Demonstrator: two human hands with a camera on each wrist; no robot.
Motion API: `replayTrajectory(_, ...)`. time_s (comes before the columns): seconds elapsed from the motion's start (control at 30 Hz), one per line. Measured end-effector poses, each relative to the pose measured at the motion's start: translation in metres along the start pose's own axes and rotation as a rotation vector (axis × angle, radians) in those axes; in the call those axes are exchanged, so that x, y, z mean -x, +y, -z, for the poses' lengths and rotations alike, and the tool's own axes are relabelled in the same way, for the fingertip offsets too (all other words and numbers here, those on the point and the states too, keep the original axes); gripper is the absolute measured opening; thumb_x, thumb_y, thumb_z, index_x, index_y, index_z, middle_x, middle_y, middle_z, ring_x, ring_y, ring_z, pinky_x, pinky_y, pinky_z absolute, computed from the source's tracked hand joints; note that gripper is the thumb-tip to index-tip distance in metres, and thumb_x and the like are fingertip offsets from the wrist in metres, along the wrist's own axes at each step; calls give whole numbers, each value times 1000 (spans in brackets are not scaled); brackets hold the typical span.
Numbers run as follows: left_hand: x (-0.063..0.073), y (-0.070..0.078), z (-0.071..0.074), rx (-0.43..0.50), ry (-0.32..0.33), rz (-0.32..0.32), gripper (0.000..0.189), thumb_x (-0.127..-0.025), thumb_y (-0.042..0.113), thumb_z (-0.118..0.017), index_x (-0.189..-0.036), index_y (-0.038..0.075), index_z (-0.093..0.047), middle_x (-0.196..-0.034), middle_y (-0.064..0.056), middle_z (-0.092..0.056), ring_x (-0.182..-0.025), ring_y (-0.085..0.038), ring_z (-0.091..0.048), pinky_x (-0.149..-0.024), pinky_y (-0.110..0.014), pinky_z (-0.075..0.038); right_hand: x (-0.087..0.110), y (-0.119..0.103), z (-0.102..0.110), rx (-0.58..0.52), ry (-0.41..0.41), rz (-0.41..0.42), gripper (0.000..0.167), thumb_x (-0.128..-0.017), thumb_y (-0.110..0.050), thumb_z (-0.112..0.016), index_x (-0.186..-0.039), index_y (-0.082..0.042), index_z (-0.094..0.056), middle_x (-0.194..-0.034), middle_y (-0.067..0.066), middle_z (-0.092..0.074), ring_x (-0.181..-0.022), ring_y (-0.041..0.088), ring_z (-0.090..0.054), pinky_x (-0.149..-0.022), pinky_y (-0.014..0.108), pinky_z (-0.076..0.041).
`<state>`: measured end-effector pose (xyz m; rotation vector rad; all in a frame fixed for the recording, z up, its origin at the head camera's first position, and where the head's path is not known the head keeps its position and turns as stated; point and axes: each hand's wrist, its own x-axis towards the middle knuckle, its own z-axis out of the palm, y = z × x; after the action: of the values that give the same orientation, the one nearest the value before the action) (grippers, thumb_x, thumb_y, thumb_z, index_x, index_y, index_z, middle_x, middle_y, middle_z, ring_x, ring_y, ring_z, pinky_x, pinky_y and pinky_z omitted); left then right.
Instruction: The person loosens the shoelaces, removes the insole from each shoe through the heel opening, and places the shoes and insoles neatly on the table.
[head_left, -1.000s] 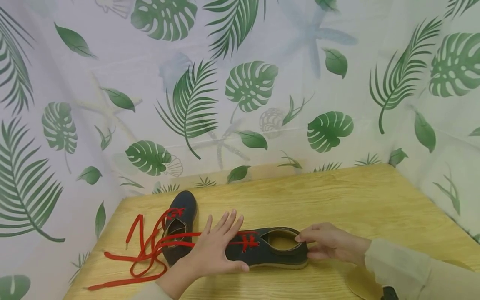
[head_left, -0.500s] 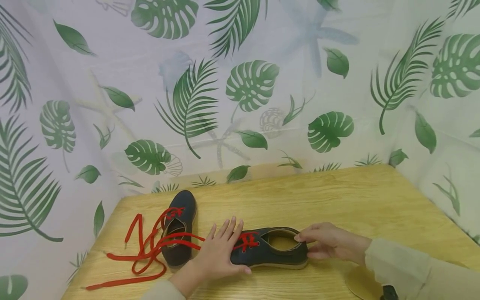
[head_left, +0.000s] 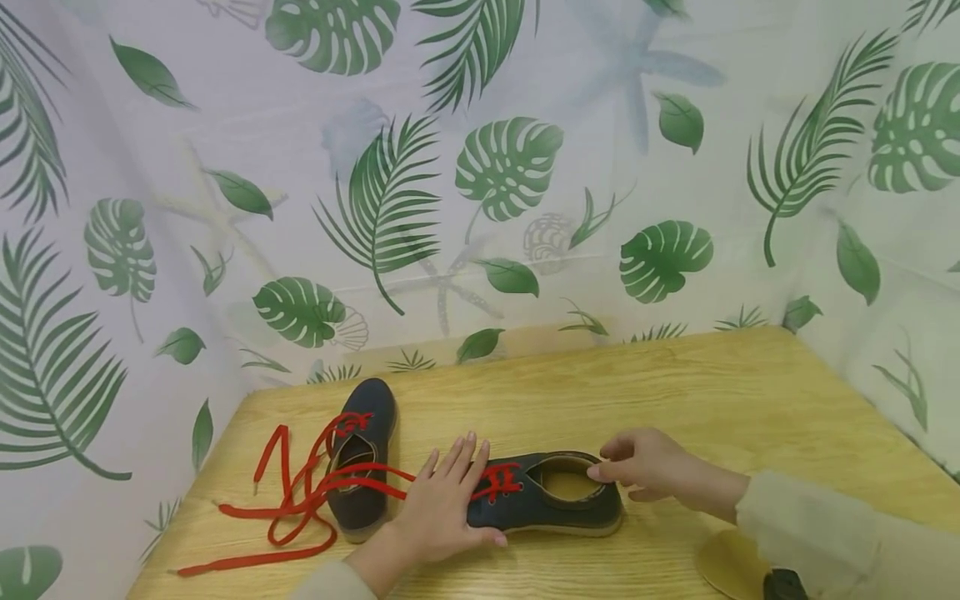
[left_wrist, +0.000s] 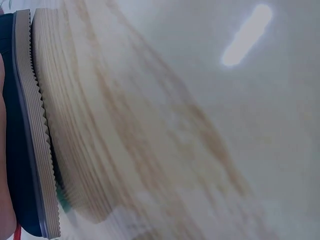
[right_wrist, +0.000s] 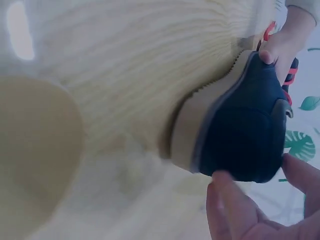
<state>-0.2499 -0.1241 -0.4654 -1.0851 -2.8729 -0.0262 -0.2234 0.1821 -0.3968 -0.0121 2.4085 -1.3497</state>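
Observation:
A dark navy shoe with red laces and a pale ridged sole lies on the table, toe left. My left hand rests across its toe, fingers straight and spread, thumb along the near side. Part of the toe is hidden under it. My right hand is at the heel, one fingertip right at the collar's rim and the other fingers loosely apart. In the right wrist view, blurred fingers lie close to the heel. A second navy shoe stands left, toe away, crossed by loose red laces.
The wooden table meets a leaf-print cloth at its back and sides. Lace ends spread over the table's left part. A round tan object lies below my right forearm, with a small black object beside it.
My left hand has shifted slightly right over the toe. My right hand's lower finger has come away from the back of the heel, and the hand has risen a little.

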Motion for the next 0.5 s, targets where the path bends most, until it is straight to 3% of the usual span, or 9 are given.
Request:
replayTrajectory(0.2,-3,0,4,-35,1,-2,119,-64,89,2,-153,12,-9,-158,-14,-9,-145,-26,-15,-112,-53,-24,2,-21,7,344,139,306,39,-81,-27,-74,-108,0,-66,-102,15,-66,-86,26,-62,-67,36,-53)
replayTrajectory(0.33,-3,-1,2,-48,11,-12,121,-63,89,3,-153,9,-13,-158,-15,-11,-145,-27,-16,-112,-53,-24,3,-35,11,397,168,371,30,-81,-25,-74,-102,-3,-69,-96,10,-69,-80,21,-63,-65,35,-52)
replayTrajectory(0.5,-1,-3,-2,-34,22,-17,121,-63,90,3,-153,10,-11,-158,-15,-9,-144,-29,-17,-111,-54,-24,4,-50,9,417,125,396,24,-82,-22,-74,-98,-5,-70,-90,4,-71,-80,17,-65,-68,33,-53)
